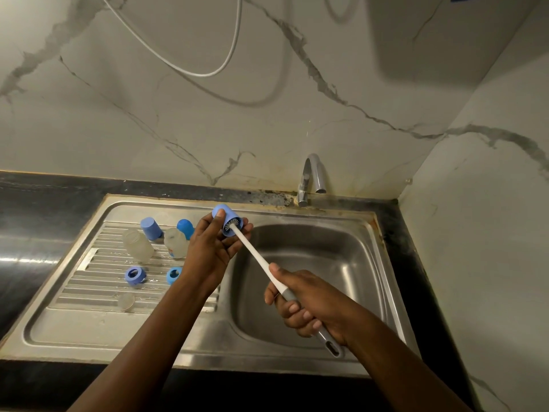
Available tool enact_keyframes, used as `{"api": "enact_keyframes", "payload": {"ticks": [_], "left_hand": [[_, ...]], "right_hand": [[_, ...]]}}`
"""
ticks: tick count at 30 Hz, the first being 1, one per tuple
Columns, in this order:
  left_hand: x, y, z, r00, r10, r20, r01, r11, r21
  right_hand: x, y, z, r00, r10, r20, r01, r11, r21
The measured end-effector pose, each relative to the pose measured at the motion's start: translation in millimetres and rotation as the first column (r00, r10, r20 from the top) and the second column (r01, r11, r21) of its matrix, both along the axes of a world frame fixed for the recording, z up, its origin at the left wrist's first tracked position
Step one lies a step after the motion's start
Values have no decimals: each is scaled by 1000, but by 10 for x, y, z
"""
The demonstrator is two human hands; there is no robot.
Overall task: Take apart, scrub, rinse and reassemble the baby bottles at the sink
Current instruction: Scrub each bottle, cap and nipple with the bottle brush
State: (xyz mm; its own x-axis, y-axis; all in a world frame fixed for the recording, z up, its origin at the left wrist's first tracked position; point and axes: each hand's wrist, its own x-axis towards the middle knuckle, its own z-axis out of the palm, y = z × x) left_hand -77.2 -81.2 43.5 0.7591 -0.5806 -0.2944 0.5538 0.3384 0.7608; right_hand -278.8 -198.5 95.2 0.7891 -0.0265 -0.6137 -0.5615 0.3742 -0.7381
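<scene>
Head view: above the left edge of the sink [326, 263] the left grip [211, 248] pinches the cap [226, 217], mouth toward the right grip [309, 304], which clasps the brush [255, 254], shaft running into that mouth.

Dim, warm light; glare streak on the counter [32, 259]; soft shadows on wall [178, 129]; edges bend.

A home kitchen: a steel sink [312, 292] with ribbed drainboard [98, 281] fills the frame's centre, set in a dark bench [35, 209] below marble-look wall tiles [178, 114] and a chrome tap [312, 176].
</scene>
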Motion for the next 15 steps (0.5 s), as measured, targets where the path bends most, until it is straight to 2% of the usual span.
{"api": "enact_keyframes", "payload": {"ticks": [2,3,5,7,9,11,13,15], "left_hand": [[13,-2,7,999,33,37,-34,999,32],[20,-5,11,997,52,60,-55,997,53],[21,-13,18,991,80,109,-93,989,118],[14,-14,-2,984,94,153,-126,970,209],[12,-2,-33,979,115,169,-160,946,282],[40,25,-67,979,136,150,-178,934,310],[75,59,-86,981,147,128,-181,928,325],[98,76,-89,982,142,126,-177,925,337]], "right_hand": [[3,61,-25,1000,5,19,0,968,-250],[5,85,-38,999,13,33,1,912,-410],[5,101,-72,996,78,52,-15,683,-730],[-6,73,-112,985,170,24,-49,413,-909],[-25,31,-122,973,227,-39,-89,213,-973],[-37,-12,-124,958,267,-104,-123,55,-991],[-36,-48,-134,943,296,-149,-140,-54,-989],[-20,-73,-139,939,302,-166,-136,-119,-984]]}}
